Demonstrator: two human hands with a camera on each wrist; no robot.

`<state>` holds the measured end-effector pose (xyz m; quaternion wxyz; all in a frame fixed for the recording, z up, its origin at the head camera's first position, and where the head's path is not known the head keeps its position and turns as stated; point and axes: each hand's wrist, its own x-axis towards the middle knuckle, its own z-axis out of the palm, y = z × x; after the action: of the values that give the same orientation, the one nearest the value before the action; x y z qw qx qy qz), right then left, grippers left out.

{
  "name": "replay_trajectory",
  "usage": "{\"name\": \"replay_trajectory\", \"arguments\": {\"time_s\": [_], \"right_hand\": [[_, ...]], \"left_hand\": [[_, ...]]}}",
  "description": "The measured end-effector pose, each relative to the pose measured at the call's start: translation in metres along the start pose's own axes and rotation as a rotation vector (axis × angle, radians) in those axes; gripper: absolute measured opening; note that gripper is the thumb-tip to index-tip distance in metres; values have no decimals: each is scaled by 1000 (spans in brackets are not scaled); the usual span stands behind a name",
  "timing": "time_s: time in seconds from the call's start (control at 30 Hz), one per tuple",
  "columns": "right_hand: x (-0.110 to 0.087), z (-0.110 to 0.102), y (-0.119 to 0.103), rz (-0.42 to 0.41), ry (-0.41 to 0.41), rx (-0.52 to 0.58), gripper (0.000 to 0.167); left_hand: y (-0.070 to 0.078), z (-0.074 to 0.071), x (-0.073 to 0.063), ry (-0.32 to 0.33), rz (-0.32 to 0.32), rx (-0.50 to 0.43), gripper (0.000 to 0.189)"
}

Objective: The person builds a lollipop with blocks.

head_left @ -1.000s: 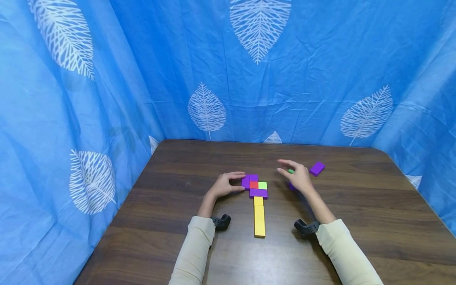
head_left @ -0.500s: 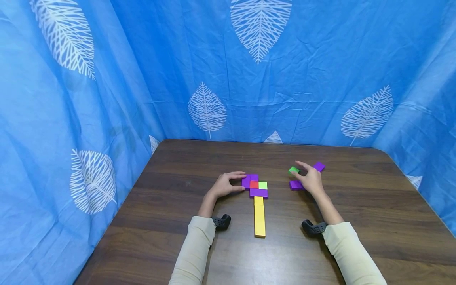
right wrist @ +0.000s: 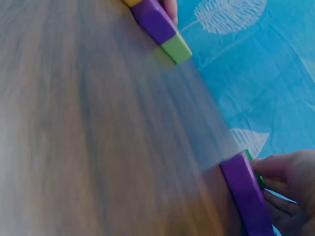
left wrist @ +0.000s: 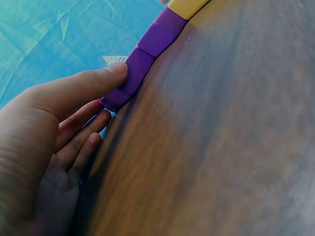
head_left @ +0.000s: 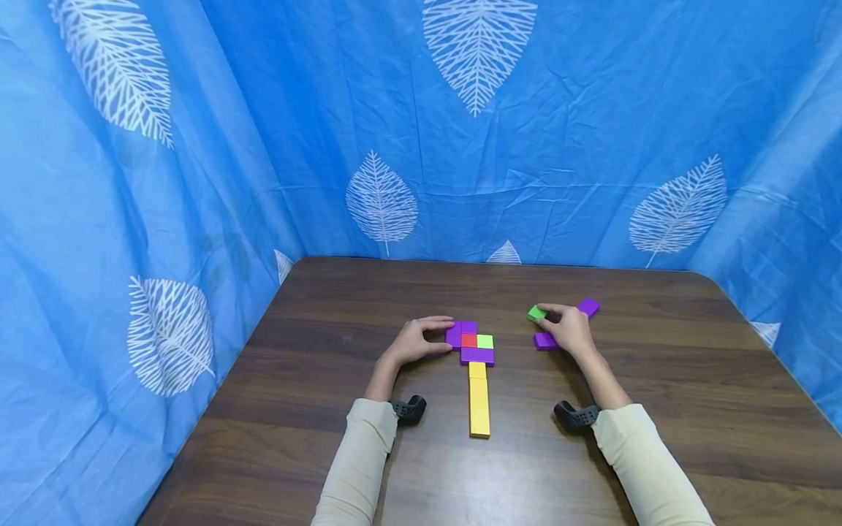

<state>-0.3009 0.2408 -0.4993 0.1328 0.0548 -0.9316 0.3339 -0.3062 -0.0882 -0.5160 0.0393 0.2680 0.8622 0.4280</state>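
Observation:
My left hand (head_left: 411, 341) holds the outer purple block (head_left: 453, 335) at the left of a flat arrangement, its thumb at the near edge and fingers at the far edge. Joined to that block are a smaller purple block (head_left: 468, 327), a red block (head_left: 468, 340), a light green block (head_left: 484, 341), a long purple block (head_left: 477, 356) and a yellow strip (head_left: 479, 402) in two pieces. Over to the right, my right hand (head_left: 571, 332) pinches a green block (head_left: 536, 313). In the right wrist view a loose purple block (right wrist: 246, 194) partly hides the green one.
Beneath my right hand lies the loose purple block, partly covered. Another purple block (head_left: 588, 307) sits just beyond that hand. A blue curtain with white leaves (head_left: 513, 183) hangs behind the dark wooden table (head_left: 658, 365). Each wrist wears a black camera.
My right hand has moved right and closed its fingers on the green block, which has shifted slightly left and turned. The left hand stays in place on its purple block.

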Motion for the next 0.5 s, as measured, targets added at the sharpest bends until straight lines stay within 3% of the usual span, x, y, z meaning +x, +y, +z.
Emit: {"name": "replay_trajectory", "arguments": {"time_s": [0.2,0.5], "right_hand": [[2,11,-22,-37,-26,65,33],[0,27,-47,-153,-153,133,31]], "left_hand": [[0,-1,0,0,3,4,50],[-1,0,1,6,25,16,49]]}}
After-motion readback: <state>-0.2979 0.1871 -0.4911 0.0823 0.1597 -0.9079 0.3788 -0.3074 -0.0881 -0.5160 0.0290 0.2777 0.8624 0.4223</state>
